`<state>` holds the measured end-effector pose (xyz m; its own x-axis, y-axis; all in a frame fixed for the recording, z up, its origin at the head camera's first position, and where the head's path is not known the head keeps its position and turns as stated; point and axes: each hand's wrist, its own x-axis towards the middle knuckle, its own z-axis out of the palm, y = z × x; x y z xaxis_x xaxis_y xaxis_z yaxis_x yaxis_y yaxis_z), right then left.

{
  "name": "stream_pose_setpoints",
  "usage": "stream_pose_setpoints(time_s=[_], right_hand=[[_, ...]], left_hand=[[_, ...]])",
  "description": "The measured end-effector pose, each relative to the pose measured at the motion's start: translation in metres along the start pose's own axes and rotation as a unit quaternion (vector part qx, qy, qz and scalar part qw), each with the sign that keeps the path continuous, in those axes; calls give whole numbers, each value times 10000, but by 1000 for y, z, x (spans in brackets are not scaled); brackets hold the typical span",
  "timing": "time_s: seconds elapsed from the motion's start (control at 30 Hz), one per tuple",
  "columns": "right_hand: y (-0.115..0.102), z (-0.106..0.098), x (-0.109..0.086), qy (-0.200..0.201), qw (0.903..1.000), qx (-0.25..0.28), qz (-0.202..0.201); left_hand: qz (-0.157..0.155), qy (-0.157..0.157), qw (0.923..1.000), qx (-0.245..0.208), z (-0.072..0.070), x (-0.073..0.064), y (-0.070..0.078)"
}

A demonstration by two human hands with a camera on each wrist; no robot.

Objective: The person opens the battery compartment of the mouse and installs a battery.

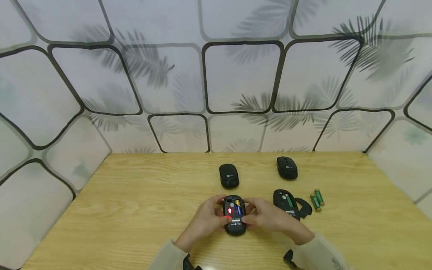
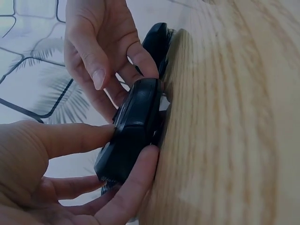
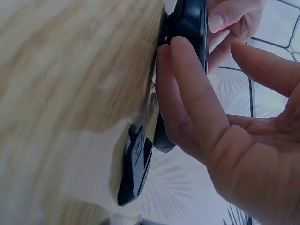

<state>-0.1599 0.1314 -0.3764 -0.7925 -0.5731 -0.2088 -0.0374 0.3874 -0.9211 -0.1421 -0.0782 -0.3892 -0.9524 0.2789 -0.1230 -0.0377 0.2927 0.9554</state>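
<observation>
A black computer mouse (image 1: 235, 228) lies underside up between both hands, low over the wooden table. Its battery bay is uncovered, showing a blue-and-yellow battery (image 1: 239, 207), and a red light glows on its underside. My left hand (image 1: 210, 216) holds the mouse by its left side; in the left wrist view the thumb presses the underside while fingers support it from beneath. My right hand (image 1: 266, 215) touches the opposite side with extended fingers (image 3: 194, 79), its thumb raised off the mouse in both wrist views.
Right of the hands lies another upturned mouse (image 1: 279, 198) with a green battery inside, its black cover (image 1: 305, 208) alongside. Two loose green batteries (image 1: 316, 200) are farther right. Two upright mice, one behind the hands (image 1: 229, 176) and one back right (image 1: 287, 168), stand near the patterned wall (image 1: 239, 78).
</observation>
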Motion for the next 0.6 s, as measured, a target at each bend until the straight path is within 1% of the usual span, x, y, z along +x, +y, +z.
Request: stream_pose_setpoints(time_s=[0.1,0.27,0.37,0.47,0.6], right_hand=[[-1,-4,-4,60,9999,30,127],[-9,-16,-8,176,9996,-104,188],[-15,-25,-9,284,9993,-84,241],[-19,-35,-6,434,9987,-174,223],[-22,-48,4,682,9969,-368,156]], left_hand=[[-43,-38,10000,35,2,0,0],[-83,62,9998,156,-1,0,3],[-109,146,9989,443,-6,2,4],[-134,143,9975,671,-13,7,6],[-143,220,9966,786,-22,16,10]])
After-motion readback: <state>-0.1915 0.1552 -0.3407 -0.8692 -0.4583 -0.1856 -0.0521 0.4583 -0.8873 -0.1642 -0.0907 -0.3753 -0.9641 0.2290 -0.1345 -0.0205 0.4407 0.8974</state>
